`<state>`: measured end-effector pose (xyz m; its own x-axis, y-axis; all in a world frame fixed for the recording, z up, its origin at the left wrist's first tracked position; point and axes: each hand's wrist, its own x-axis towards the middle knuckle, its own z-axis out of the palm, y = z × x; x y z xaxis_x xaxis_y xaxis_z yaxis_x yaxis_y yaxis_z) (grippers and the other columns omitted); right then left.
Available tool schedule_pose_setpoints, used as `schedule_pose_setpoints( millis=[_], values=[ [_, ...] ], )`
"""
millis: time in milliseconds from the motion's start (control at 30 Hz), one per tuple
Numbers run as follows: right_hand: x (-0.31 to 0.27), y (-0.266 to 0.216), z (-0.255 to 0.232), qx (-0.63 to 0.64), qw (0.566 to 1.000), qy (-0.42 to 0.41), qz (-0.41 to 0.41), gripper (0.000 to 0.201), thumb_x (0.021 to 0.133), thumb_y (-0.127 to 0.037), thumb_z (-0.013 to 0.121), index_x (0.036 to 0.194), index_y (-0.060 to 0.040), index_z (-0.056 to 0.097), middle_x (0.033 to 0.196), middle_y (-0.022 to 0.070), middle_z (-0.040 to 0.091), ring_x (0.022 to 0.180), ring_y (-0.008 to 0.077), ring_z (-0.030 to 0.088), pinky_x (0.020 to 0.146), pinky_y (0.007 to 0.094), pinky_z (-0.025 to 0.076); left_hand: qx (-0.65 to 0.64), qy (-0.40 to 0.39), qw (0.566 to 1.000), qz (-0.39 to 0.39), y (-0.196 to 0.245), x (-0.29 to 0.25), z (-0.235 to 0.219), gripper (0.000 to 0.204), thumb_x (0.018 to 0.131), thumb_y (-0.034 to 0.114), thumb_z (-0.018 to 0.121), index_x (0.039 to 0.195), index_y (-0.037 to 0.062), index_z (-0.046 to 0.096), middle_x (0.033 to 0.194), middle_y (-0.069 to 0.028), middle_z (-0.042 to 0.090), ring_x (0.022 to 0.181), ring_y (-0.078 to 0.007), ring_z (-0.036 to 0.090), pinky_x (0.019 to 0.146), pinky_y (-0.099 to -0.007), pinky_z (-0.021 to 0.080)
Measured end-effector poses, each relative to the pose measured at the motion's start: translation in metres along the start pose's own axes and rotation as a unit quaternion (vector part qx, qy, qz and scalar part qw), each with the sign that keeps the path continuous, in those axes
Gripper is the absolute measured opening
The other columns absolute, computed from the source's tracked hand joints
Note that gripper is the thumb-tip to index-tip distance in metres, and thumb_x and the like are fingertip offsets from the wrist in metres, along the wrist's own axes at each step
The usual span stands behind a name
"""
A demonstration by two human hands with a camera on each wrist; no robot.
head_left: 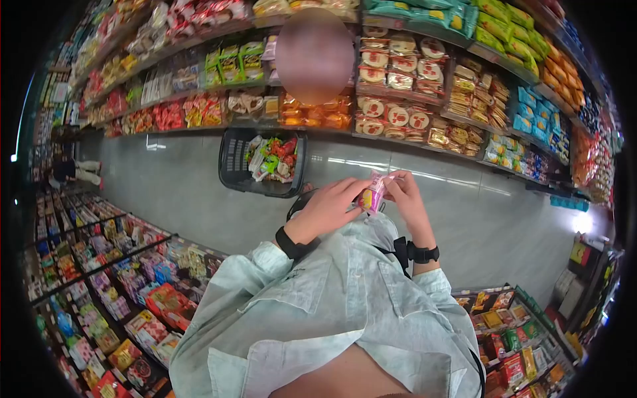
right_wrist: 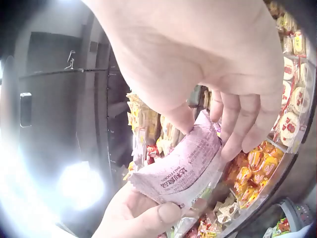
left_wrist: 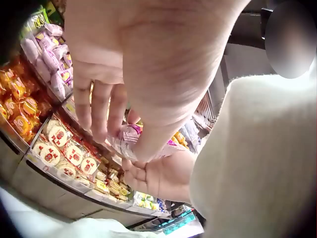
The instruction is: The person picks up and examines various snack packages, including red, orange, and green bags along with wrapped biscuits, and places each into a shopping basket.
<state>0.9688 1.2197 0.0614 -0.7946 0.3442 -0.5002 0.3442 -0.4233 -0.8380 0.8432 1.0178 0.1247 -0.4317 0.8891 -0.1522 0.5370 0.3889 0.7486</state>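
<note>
A pink-and-purple wrapped snack packet (head_left: 373, 193) is held between both hands in front of the waist. My left hand (head_left: 334, 205) pinches one end of it, thumb (right_wrist: 166, 214) lying along the wrapper. At the opposite end my right hand (head_left: 408, 201) grips the crimped edge between thumb and fingers. The right wrist view shows the printed back of the packet (right_wrist: 183, 166), pale pink with dark lettering. In the left wrist view, the left hand (left_wrist: 148, 64) covers much of the packet (left_wrist: 130, 139), and the right hand (left_wrist: 163, 173) appears just beyond it.
A dark shopping basket (head_left: 229, 174) with several packaged snacks stands on the grey floor (head_left: 179, 172). Ahead runs a curved shelf of bins, including round white crackers (head_left: 398, 116) and orange packets (head_left: 315, 118). More stocked racks (head_left: 126, 285) stand behind on both sides. Another person (head_left: 76, 171) is far left.
</note>
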Motion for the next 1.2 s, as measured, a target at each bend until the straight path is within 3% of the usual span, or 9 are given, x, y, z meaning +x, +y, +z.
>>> schedule_pose_setpoints(
  millis=[200,300,400,500,633,733,867,1000,1200],
  values=[
    [0.012,0.000,0.062,-0.039,0.998,-0.049,0.021,0.026,0.110,-0.021,0.064,0.126,-0.0026,0.055,0.111,0.0098,0.074,0.102,0.0153,0.070,0.093,0.0333,0.058,-0.020,0.080,0.996,-0.017,-0.034,-0.052,-0.026,0.064,0.088,0.020,0.076,0.148,0.0122,0.055,0.130,-0.0139,0.067,0.116,-0.0371,0.067,0.097,-0.0465,0.056],
    [0.015,0.001,0.113,-0.065,0.994,-0.085,0.039,0.038,0.110,-0.019,0.064,0.142,-0.0025,0.053,0.124,0.0119,0.072,0.104,0.0156,0.070,0.096,0.0327,0.057,-0.036,0.137,0.990,-0.029,-0.069,-0.089,-0.041,0.064,0.089,0.021,0.077,0.149,0.0122,0.056,0.127,-0.0140,0.068,0.112,-0.0349,0.069,0.096,-0.0449,0.056],
    [0.017,0.010,0.166,-0.111,0.983,-0.149,0.005,0.054,0.109,-0.017,0.065,0.158,-0.0059,0.046,0.140,0.0118,0.066,0.106,0.0139,0.069,0.097,0.0310,0.055,-0.047,0.191,0.979,-0.060,-0.108,-0.129,-0.063,0.063,0.089,0.019,0.078,0.148,0.0111,0.057,0.126,-0.0137,0.069,0.108,-0.0329,0.070,0.093,-0.0435,0.058],
    [0.013,0.009,0.216,-0.205,0.969,-0.140,0.009,0.064,0.107,-0.015,0.066,0.166,-0.0100,0.040,0.150,0.0100,0.060,0.108,0.0115,0.068,0.098,0.0292,0.053,-0.063,0.247,0.961,-0.106,-0.148,-0.171,-0.085,0.061,0.091,0.016,0.078,0.148,0.0096,0.057,0.125,-0.0135,0.069,0.105,-0.0305,0.072,0.090,-0.0415,0.058],
    [0.010,0.012,0.262,-0.227,0.962,-0.149,0.007,0.053,0.106,-0.014,0.067,0.156,-0.0056,0.051,0.146,0.0086,0.063,0.110,0.0109,0.067,0.099,0.0292,0.052,-0.103,0.291,0.942,-0.131,-0.207,-0.219,-0.104,0.054,0.093,0.013,0.076,0.144,0.0084,0.058,0.122,-0.0130,0.069,0.103,-0.0288,0.072,0.089,-0.0409,0.058],
    [0.008,0.014,0.274,-0.241,0.953,-0.184,0.018,0.043,0.106,-0.013,0.066,0.147,-0.0040,0.059,0.140,0.0071,0.067,0.112,0.0125,0.067,0.101,0.0295,0.052,-0.077,0.272,0.947,-0.155,-0.220,-0.243,-0.126,0.049,0.094,0.013,0.075,0.140,0.0079,0.060,0.119,-0.0134,0.070,0.103,-0.0306,0.072,0.089,-0.0423,0.058],
    [0.004,0.012,0.278,-0.236,0.952,-0.193,0.019,0.030,0.107,-0.011,0.063,0.135,-0.0028,0.067,0.127,0.0037,0.072,0.112,0.0122,0.067,0.102,0.0287,0.051,-0.047,0.252,0.954,-0.156,-0.242,-0.248,-0.122,0.044,0.095,0.014,0.074,0.137,0.0104,0.062,0.113,-0.0108,0.072,0.103,-0.0306,0.072,0.088,-0.0424,0.058],
    [0.005,0.010,0.266,-0.258,0.949,-0.179,0.016,0.022,0.107,-0.010,0.061,0.123,-0.0020,0.074,0.114,0.0003,0.075,0.109,0.0096,0.066,0.100,0.0270,0.051,-0.054,0.212,0.965,-0.144,-0.233,-0.229,-0.120,0.036,0.095,0.016,0.072,0.130,0.0109,0.065,0.108,-0.0091,0.073,0.101,-0.0319,0.071,0.086,-0.0437,0.058],
    [0.011,0.002,0.214,-0.244,0.950,-0.195,-0.005,0.020,0.107,-0.008,0.057,0.113,-0.0017,0.075,0.109,0.0008,0.076,0.104,0.0095,0.066,0.096,0.0276,0.052,-0.056,0.180,0.974,-0.126,-0.203,-0.178,-0.098,0.029,0.096,0.015,0.071,0.125,0.0098,0.068,0.104,-0.0090,0.074,0.099,-0.0317,0.072,0.086,-0.0428,0.057]
  ],
)
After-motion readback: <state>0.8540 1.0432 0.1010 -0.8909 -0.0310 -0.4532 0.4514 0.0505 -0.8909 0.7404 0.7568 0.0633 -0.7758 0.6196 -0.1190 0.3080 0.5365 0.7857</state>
